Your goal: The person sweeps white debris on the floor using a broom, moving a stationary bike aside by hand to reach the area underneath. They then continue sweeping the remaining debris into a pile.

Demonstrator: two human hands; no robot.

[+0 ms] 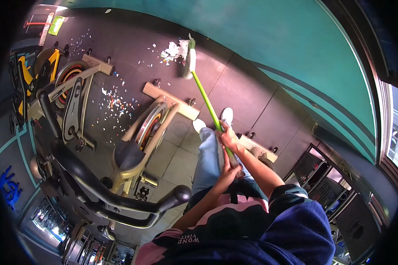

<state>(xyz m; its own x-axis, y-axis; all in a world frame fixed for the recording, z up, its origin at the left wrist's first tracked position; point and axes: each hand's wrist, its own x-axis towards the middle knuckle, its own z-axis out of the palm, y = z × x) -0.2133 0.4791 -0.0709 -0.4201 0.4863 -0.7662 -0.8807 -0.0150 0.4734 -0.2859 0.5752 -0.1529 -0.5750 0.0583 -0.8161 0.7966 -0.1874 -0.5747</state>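
Note:
A broom with a bright green handle (204, 95) slants away from my body. Its pale head (189, 64) rests on the dark floor near the teal wall. My right hand (227, 136) is wrapped around the middle of the handle. Closer to my body, my left hand (228, 173) grips the handle's lower end. White paper scraps (174, 51) lie in a small heap against the left side of the bristles. Farther left, many small white and coloured bits (116, 102) are scattered between two exercise bikes.
An exercise bike (152, 128) stands just left of my legs, its black handlebar (119, 196) reaching close to me. Another bike (70, 95) and a yellow one (28, 79) stand farther left. The teal wall (296, 48) runs along the far side. A rack (318, 170) stands at right.

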